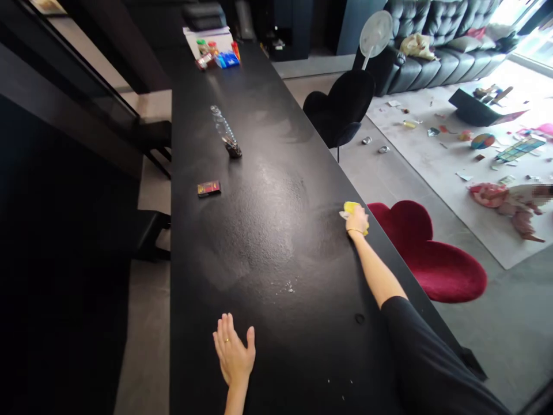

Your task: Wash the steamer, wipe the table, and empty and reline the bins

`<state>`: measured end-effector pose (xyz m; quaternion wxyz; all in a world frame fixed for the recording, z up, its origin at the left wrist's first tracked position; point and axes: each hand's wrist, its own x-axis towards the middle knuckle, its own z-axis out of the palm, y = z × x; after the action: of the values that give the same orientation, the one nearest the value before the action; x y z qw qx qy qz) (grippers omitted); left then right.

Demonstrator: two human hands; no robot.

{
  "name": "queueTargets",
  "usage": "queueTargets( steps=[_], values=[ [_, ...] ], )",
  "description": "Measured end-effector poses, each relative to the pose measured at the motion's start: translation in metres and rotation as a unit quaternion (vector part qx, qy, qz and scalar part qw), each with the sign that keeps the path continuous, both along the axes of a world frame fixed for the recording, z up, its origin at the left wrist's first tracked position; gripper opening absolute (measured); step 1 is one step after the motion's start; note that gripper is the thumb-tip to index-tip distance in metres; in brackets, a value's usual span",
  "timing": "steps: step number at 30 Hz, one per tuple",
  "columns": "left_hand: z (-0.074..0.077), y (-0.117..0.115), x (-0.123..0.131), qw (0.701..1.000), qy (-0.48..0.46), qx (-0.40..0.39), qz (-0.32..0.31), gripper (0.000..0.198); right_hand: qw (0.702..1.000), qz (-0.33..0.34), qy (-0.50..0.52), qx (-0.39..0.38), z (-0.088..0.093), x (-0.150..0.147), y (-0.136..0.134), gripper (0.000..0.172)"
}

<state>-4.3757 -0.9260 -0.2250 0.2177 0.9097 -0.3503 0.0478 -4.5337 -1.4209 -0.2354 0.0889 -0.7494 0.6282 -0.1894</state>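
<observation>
My right hand (358,220) grips a yellow cloth (351,206) and presses it on the black table (268,323) close to its right edge. A whitish bit sticks out at the cloth's left side. Flat on the near part of the table rests my left hand (235,351), fingers stretched, thumb apart, holding nothing. A damp, streaky sheen covers the tabletop between and beyond the hands. White crumbs (290,286) lie between the two arms, and a small dark ring (359,318) is near my right forearm.
Farther along the table are a small dark-red box (209,188), a clear plastic bottle (224,131) with dark contents, and a white box (209,39) with colourful packets. A red chair (449,271) and a black chair (341,106) line the right side. Toys litter the rug (488,230), where a person sits partly visible.
</observation>
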Motion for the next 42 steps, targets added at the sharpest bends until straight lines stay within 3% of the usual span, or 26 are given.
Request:
queueTargets(
  steps=[2,3,6,9,11,14,16,18,19,20,21,23,26,28,31,33,36,39,42],
  values=[
    [-0.001,0.001,0.0,1.0,-0.003,0.006,-0.002,0.072,0.996,-0.089,-0.01,-0.023,0.001,-0.005,-0.033,0.044],
    [-0.002,0.001,0.0,1.0,-0.002,0.009,-0.002,0.073,0.994,-0.101,-0.017,-0.029,0.002,0.001,-0.048,0.045],
    [-0.003,0.001,0.001,1.0,0.002,0.015,0.0,0.074,0.999,-0.033,-0.011,-0.019,0.003,0.055,-0.077,0.043],
    [-0.002,0.001,0.001,1.0,0.01,0.02,0.002,0.075,0.994,0.106,0.011,0.015,0.004,0.129,-0.079,0.04],
    [-0.002,0.001,0.0,1.0,0.014,0.023,0.003,0.075,0.979,0.2,0.003,0.03,0.005,0.17,-0.062,0.042],
    [-0.001,0.001,0.001,1.0,0.013,0.021,0.003,0.075,0.951,0.307,-0.018,0.039,0.004,0.194,0.001,0.048],
    [-0.002,0.002,0.001,1.0,0.015,0.015,0.002,0.075,0.92,0.388,-0.036,0.035,-0.001,0.182,0.057,0.05],
    [-0.003,0.002,0.002,1.0,0.017,0.009,0.003,0.075,0.868,0.493,-0.051,0.039,-0.01,0.155,0.098,0.053],
    [-0.003,0.003,0.002,1.0,0.016,0.006,0.004,0.075,0.855,0.515,-0.046,0.043,-0.015,0.139,0.106,0.055],
    [-0.004,0.003,0.002,1.0,0.015,0.005,0.006,0.074,0.862,0.503,-0.034,0.046,-0.018,0.124,0.103,0.056],
    [-0.004,0.003,0.002,1.0,0.015,0.007,0.007,0.075,0.889,0.455,-0.019,0.044,-0.021,0.112,0.088,0.055],
    [-0.003,0.003,0.002,1.0,0.017,0.013,0.007,0.076,0.946,0.322,0.009,0.031,-0.021,0.1,0.033,0.054],
    [-0.002,0.003,0.001,0.999,0.028,0.024,0.008,0.077,0.977,0.212,0.012,0.029,-0.016,0.123,-0.065,0.054],
    [-0.001,0.003,0.0,0.999,0.032,0.03,0.013,0.077,0.982,0.188,0.005,0.03,-0.013,0.158,-0.106,0.053],
    [-0.002,0.004,0.0,0.998,0.035,0.039,0.019,0.077,0.972,0.23,0.003,0.044,-0.012,0.208,-0.117,0.051],
    [-0.001,0.003,0.0,0.998,0.037,0.042,0.019,0.077,0.955,0.293,-0.001,0.053,-0.012,0.224,-0.098,0.053],
    [0.002,0.001,0.0,0.998,0.046,0.038,0.016,0.076,0.919,0.388,-0.014,0.063,-0.01,0.215,-0.046,0.056],
    [0.004,-0.001,0.0,0.998,0.058,0.028,0.015,0.075,0.885,0.457,-0.026,0.087,-0.004,0.175,0.031,0.058],
    [0.004,-0.001,-0.001,0.997,0.081,0.008,0.017,0.073,0.849,0.513,-0.046,0.117,0.004,0.117,0.131,0.059]
  ],
)
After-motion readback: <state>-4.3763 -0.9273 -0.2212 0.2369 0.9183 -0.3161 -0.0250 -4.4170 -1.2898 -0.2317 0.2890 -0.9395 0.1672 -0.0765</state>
